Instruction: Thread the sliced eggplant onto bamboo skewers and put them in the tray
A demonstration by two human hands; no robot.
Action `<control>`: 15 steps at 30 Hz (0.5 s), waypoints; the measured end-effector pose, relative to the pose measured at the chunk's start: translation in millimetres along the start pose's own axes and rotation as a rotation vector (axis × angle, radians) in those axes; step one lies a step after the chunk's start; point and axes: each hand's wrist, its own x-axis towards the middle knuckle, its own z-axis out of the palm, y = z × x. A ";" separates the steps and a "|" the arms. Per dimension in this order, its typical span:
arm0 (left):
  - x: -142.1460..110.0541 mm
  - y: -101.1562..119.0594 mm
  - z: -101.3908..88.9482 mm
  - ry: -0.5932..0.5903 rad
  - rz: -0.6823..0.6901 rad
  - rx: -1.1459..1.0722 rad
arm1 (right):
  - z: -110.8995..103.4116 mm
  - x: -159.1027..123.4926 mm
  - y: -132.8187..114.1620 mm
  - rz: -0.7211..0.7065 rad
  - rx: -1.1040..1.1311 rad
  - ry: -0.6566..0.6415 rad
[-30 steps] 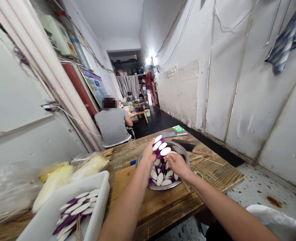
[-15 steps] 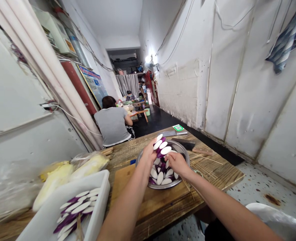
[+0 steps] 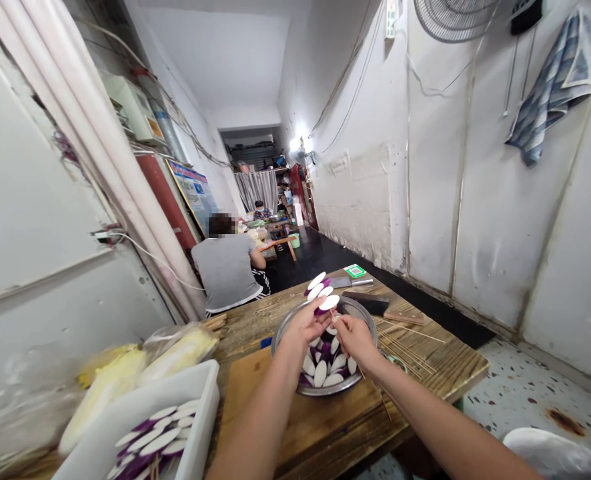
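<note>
Now the left hand (image 3: 303, 325) sits lower, just right of frame center, off the upper end of the skewered eggplant slices (image 3: 329, 303) it covered half a second ago. Its thumb and fingers lie by the lowest slices; can't tell if they grip or just steady them. Right hand (image 3: 354, 337) has its fingers pinched on the skewer (image 3: 332, 313) below that stack, little changed. Probably a shift of support to the skewer end, slices staying on. Stack tilts over the far rim of the steel bowl (image 3: 276, 343), center of frame; loose eggplant slices (image 3: 320, 373) remain inside. Bowl rests on the cutting board (image 3: 248, 383), board on the desk (image 3: 458, 357). Bare skewers (image 3: 411, 358) right of the bowl; finished-looking skewers of slices (image 3: 150, 440) in the white tray (image 3: 204, 407), lower left. View also shifted: wall fan (image 3: 455, 17) now visible, upper right.
</note>
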 end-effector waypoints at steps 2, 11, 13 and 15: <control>-1.8 2.0 0.4 -0.001 -0.025 -0.027 | 0.2 -0.4 -0.1 -0.019 -0.066 -0.002; -1.1 -4.4 3.1 -0.006 -0.064 -0.030 | -4.8 1.1 -5.5 -0.192 -0.280 0.067; 1.1 -6.8 3.0 -0.025 -0.078 -0.006 | -5.5 1.7 -4.8 -0.185 -0.281 0.075; 1.9 -7.4 3.4 -0.049 -0.081 0.005 | -5.8 2.3 -3.5 -0.173 -0.274 0.085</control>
